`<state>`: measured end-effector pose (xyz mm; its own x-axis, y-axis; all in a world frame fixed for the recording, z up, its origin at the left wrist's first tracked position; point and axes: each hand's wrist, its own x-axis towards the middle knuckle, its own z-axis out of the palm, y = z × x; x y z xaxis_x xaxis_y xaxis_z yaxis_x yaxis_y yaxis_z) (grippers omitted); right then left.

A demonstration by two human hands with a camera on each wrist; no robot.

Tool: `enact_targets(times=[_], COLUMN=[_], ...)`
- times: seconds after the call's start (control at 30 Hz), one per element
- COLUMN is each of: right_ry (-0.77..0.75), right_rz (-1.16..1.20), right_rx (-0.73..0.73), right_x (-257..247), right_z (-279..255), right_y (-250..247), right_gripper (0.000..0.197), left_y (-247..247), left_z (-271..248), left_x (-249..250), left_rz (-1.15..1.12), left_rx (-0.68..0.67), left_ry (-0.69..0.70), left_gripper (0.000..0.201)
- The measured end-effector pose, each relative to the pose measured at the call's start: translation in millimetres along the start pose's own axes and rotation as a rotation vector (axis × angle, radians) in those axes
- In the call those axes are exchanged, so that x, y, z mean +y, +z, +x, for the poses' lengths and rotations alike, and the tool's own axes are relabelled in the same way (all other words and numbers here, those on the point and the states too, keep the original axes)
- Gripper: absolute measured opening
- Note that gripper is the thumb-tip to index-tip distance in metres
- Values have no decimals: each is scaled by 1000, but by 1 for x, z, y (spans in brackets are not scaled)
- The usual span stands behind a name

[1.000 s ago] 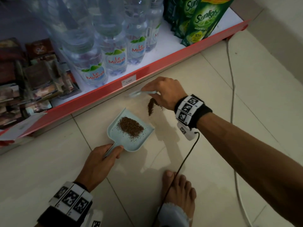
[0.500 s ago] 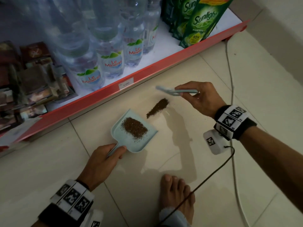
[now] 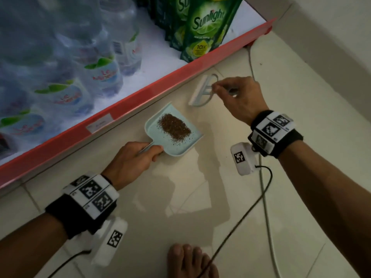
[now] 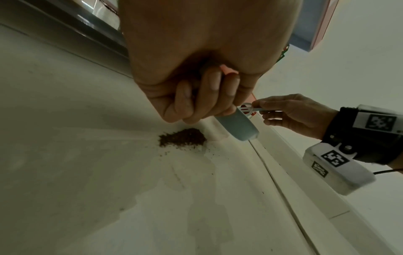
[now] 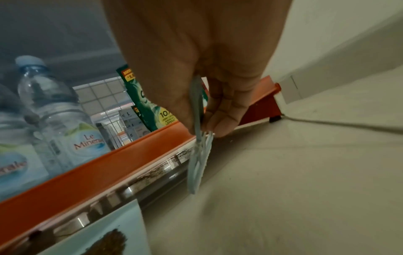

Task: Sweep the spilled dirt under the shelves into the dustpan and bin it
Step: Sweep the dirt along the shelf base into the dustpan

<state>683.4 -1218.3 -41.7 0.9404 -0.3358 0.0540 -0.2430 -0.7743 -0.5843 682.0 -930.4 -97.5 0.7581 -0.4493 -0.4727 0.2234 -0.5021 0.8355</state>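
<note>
Behind my left hand [image 3: 131, 160] I see a black fabric wristband [image 3: 80, 213] carrying white square-coded marker tiles; the same behind my right hand [image 3: 240, 97]. A white camera box [image 3: 244, 158] with a black cable [image 3: 241, 217] hangs under each wrist. My foot [image 3: 190, 261] is bare.

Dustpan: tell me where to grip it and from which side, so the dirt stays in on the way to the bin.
Grip the short handle at the dustpan's near-left edge, coming from the person's side, as the left hand does. The opposite edge is the open lip, and the dirt lies loose mid-pan, so probably lift it level or tipped slightly toward the handle.
</note>
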Motion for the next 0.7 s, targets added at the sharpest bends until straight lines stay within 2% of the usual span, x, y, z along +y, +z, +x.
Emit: enact_targets(times=[0.13,0.27,0.4,0.5,0.6,0.7], right_ry=[-33,-76,5,26,-101,-305], right_rz=[-220,-393,-552,-575,-461,-365], right_rx=[62,144,125,66,-20,-233], right_x=[13,32,56,52,30,11], right_z=[24,49,86,99,97,72], right_y=[-10,-15,-2,22,50,59], right_gripper=[35,27,33,34,29,27], left_y=[13,18,17,14,11,5], left_z=[24,43,60,63,58,46], left_x=[10,20,25,23,15,7], left_rz=[-37,-38,-83,-105,-114,-78], left_rx=[-27,-34,-13,-19,-21,-8], left_ry=[-58,-86,-113,-131,-146,-136], left_gripper=[38,38,39,39,39,38])
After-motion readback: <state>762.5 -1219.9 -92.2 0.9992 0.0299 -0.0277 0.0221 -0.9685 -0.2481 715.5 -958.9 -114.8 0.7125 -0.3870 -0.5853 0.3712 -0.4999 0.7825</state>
